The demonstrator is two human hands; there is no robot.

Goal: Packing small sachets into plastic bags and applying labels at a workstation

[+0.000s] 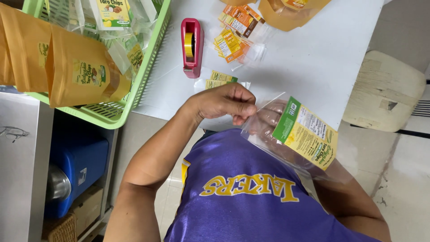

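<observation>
My left hand (pixel 222 103) is closed, its fingertips pinching the open edge of a clear plastic bag (pixel 286 148) held over my lap at the white table's (pixel 313 58) near edge. A yellow and green printed label (pixel 307 133) is on the bag. Blurred through the plastic, my right hand (pixel 268 122) holds the bag from the other side. Whether that hand is inside the bag or behind it, I cannot tell.
A pink tape dispenser (pixel 192 46) with yellow tape stands on the table. Small packs of yellow and orange labels (pixel 233 42) lie beyond it. A green basket (pixel 148 67) at the left holds orange pouches (pixel 80 71). A cream stool (pixel 385 92) stands right, a blue container (pixel 78 166) lower left.
</observation>
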